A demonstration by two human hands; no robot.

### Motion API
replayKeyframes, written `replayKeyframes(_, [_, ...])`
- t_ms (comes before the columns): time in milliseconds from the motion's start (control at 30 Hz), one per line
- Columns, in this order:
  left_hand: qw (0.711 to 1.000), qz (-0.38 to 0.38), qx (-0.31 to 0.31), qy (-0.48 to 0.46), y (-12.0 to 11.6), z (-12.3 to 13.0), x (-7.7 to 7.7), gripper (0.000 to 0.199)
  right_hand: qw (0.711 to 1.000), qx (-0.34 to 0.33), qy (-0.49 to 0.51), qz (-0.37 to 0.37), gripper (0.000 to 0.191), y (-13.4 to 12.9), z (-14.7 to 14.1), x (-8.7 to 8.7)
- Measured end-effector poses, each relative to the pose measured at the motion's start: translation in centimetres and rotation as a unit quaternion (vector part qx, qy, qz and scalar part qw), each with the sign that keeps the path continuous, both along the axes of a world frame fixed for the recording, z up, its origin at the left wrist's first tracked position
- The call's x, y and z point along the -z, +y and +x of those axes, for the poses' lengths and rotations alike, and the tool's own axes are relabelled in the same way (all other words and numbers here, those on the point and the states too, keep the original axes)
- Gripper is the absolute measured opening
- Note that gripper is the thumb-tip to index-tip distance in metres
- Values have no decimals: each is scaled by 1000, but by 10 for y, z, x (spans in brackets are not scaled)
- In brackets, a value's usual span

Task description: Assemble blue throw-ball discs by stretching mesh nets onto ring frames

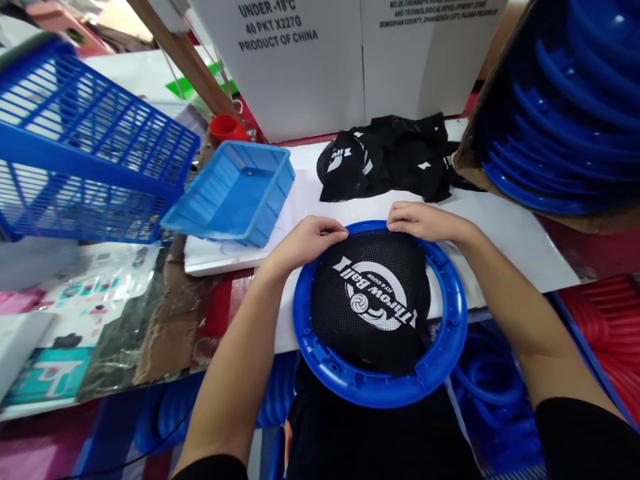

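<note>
A blue plastic ring (455, 327) lies at the near edge of the white work surface, its near side over my lap. Black mesh cloth (375, 300) printed "Throw Ball" covers most of its opening, leaving a gap on the right. My left hand (323, 239) pinches the cloth's edge at the ring's upper left. At the top right of the ring, my right hand (413, 220) has its fingers pressed together on the cloth edge and rim. More black mesh pieces (395, 157) lie in a pile beyond the ring.
A light-blue tray (230, 193) and a large blue basket (95, 147) stand at the left, near a red cup (227, 128). White cartons (310, 73) rise at the back. A box of blue rings (565, 113) is at the upper right, with red rings (605, 327) below.
</note>
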State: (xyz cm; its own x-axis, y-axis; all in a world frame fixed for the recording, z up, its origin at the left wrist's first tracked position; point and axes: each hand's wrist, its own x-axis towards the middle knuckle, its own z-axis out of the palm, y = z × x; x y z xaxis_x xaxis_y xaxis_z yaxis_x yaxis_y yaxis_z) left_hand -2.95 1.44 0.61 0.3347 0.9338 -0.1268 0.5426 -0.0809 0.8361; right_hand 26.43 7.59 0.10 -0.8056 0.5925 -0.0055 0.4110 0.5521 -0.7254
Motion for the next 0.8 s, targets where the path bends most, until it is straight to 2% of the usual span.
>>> replayKeyframes(300, [999, -23, -4, -27, 2, -1, 2, 25, 1000, -4, -5, 8, 28, 4, 0, 0])
replayKeyframes(600, [996, -18, -47, -67, 1, 0, 6, 27, 999, 11, -22, 34, 26, 0, -2, -2])
replayKeyframes(800, [998, 26, -52, -28, -1, 7, 6, 13, 995, 34, -56, 70, 24, -9, -3, -3])
